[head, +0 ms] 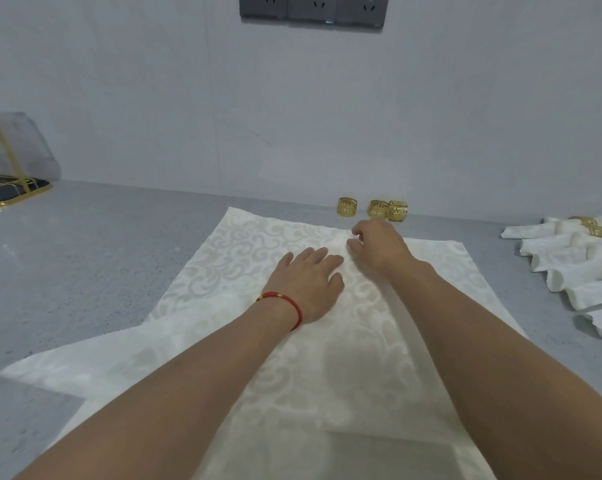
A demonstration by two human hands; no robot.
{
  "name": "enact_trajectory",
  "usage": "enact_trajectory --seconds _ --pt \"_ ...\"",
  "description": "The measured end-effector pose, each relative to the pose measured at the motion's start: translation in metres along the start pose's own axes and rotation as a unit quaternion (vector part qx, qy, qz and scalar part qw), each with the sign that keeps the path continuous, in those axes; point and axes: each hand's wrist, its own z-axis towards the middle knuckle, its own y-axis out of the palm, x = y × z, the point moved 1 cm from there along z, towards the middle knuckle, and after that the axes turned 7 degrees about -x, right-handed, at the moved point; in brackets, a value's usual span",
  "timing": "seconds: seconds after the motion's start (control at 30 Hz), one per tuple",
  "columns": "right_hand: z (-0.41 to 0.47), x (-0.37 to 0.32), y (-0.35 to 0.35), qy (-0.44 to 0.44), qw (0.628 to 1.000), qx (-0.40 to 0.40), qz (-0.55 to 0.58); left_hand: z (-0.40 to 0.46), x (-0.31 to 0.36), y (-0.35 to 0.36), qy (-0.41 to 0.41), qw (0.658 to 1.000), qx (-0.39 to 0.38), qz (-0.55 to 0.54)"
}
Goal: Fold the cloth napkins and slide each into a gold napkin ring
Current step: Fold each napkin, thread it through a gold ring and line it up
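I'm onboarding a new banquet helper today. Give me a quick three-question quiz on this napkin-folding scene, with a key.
1. How many loose gold napkin rings stand by the wall, beyond the spread napkin?
2. True or false: the left hand lies flat on the napkin with straight fingers.
3. Where is the pile of finished napkins?
A. far left, by the gold-framed stand
B. at the right edge of the counter
C. under the right hand

Key: 1. three; 2. true; 3. B
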Motion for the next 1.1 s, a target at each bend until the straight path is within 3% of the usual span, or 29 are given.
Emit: enact_trajectory --seconds 0.1,0.33,0.53,0.77,0.9,1.0,1.1 --pt "0.008 -0.006 0.009 0.019 1.0 -0.023 -0.001 0.0 0.001 -0.001 -0.002 1.0 0.001 -0.005" --pt "-0.004 -0.013 0.0 -0.009 0.995 0.061 0.077 0.005 -0.002 -0.005 -0.007 1.0 -0.01 -0.025" --pt "-0.017 -0.006 0.0 -0.05 0.997 0.043 0.05 0.011 0.006 -0.03 -0.038 0.997 -0.061 0.013" --pt "-0.025 -0.001 0.016 -0.059 0.994 0.054 0.07 0.053 0.01 -0.042 -0.107 0.994 0.037 0.007" --pt "-0.029 0.001 0.013 -0.089 0.988 0.083 0.093 0.066 0.014 -0.035 -0.131 0.99 0.049 0.009" --pt "-0.031 0.005 0.007 -0.037 0.978 0.129 0.159 0.071 0.011 -0.031 -0.151 0.986 0.061 -0.036" --pt "-0.027 0.01 0.006 -0.022 0.986 0.124 0.11 0.07 0.009 -0.027 -0.132 0.986 0.092 -0.046"
